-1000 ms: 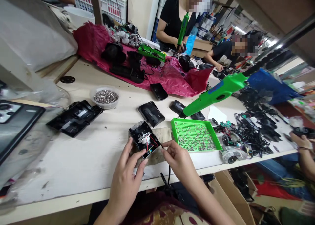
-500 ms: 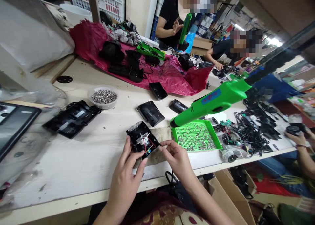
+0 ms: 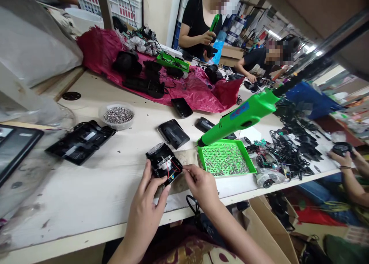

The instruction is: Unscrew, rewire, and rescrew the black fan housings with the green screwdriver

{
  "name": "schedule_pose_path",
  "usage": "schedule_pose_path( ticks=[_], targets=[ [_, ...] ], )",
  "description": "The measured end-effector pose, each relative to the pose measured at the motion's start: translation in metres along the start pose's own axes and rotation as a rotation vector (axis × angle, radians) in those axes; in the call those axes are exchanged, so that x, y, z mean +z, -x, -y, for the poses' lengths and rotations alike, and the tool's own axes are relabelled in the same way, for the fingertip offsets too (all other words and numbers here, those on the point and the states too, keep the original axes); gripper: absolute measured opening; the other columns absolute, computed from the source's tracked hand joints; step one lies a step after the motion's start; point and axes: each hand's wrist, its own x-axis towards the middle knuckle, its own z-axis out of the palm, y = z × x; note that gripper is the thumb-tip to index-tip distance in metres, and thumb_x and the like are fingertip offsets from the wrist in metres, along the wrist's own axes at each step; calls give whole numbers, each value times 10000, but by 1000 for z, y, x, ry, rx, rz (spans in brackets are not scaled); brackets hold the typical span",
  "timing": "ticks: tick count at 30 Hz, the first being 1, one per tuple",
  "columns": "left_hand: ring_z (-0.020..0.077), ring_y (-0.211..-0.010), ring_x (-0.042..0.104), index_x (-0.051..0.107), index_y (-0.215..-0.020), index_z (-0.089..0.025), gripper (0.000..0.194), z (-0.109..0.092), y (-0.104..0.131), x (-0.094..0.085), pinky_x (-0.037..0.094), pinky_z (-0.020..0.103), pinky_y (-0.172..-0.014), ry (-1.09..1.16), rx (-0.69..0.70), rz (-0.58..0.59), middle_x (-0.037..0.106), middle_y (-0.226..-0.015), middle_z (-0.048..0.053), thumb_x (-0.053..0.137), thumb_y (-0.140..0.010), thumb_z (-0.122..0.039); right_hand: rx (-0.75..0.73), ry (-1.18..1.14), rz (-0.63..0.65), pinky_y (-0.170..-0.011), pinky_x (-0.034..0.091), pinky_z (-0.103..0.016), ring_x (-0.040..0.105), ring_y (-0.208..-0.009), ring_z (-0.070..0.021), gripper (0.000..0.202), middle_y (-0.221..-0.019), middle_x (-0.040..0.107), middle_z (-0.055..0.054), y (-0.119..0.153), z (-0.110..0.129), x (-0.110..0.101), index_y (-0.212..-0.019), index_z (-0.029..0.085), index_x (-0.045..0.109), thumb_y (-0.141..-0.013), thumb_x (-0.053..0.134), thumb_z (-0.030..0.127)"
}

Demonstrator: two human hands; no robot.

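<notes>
A black plastic housing (image 3: pixel 163 160) lies open side up on the table, showing a round lens end, a metal strip, red wires and a small blue-yellow part inside. My left hand (image 3: pixel 148 198) grips its near left side, thumb and fingers around the lower corner. My right hand (image 3: pixel 201 185) is pinched at the housing's right corner; whatever sits between the fingertips is too small to make out. A green electric screwdriver (image 3: pixel 238 119) hangs tilted beyond my right hand, its tip over the edge of a green tray (image 3: pixel 253 167) of small screws.
Black shell pieces (image 3: pixel 173 134) lie behind the housing, and another black shell (image 3: pixel 82 142) rests at left. A clear bowl (image 3: pixel 118 116) holds screws. Cables (image 3: pixel 291 152) pile up at right. Beyond the pink sheet (image 3: pixel 198 94), people work; another person's hands (image 3: pixel 344 158) hold a black part at right.
My right fingers have drawn closer together at the housing's corner. The view has shifted slightly. The person opposite now grasps a green screwdriver and a dark part.
</notes>
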Motion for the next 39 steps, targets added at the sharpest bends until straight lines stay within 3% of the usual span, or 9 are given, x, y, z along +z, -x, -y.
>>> schedule_pose_path(
  ticks=[3, 8, 11, 19, 25, 31, 39],
  targets=[
    [281, -1249, 562, 618, -1027, -238, 129, 1, 2, -1, 559, 357, -901, 13, -32, 11, 325, -1564, 127, 569, -910, -259, -3, -48, 29, -768, 492, -350, 707, -877, -272, 265, -988, 756, -126, 3, 3, -5, -995, 188, 697, -853, 487, 265],
    [280, -1235, 574, 631, -1016, -229, 128, 1, 2, -1, 563, 352, -896, 27, -11, -1, 329, -1560, 138, 591, -895, -243, 95, -267, 101, -570, 513, -299, 665, -559, -201, 156, -636, 695, -41, 4, 2, -2, -919, 189, 606, -876, 497, 292],
    [273, -1206, 597, 635, -1003, -220, 119, 2, 1, -1, 559, 345, -898, 26, 21, -23, 339, -1551, 157, 598, -890, -232, 167, -466, 129, -475, 504, -251, 627, -467, -154, 186, -580, 652, -6, 3, -1, 7, -846, 195, 549, -886, 496, 368],
    [275, -1237, 573, 629, -1004, -228, 119, 3, 1, 1, 547, 342, -920, 27, 10, -29, 343, -1551, 145, 600, -891, -250, 233, -761, 2, -513, 542, -234, 635, -504, -121, 319, -615, 659, 4, 11, -6, 29, -889, 175, 581, -845, 593, 491],
    [283, -1271, 541, 626, -1011, -240, 121, 4, 2, 2, 544, 358, -931, 29, -14, -4, 323, -1564, 121, 583, -898, -248, 203, -773, -76, -519, 552, -246, 628, -510, -121, 345, -637, 661, 1, 15, -13, 35, -935, 175, 677, -803, 666, 494],
    [296, -1265, 545, 631, -1019, -242, 132, 6, 4, 1, 545, 379, -936, 39, -23, 4, 319, -1567, 121, 581, -898, -249, 155, -697, -81, -528, 557, -248, 647, -532, -127, 306, -681, 680, -17, 19, -14, 43, -994, 175, 673, -868, 587, 439],
    [279, -1210, 594, 632, -997, -234, 115, 4, 1, 0, 577, 337, -851, 62, -31, 1, 349, -1550, 134, 588, -892, -247, 29, -392, 79, -491, 528, -230, 636, -495, -133, 244, -622, 661, -9, 9, -13, 17, -997, 157, 665, -926, 493, 314]
  ],
)
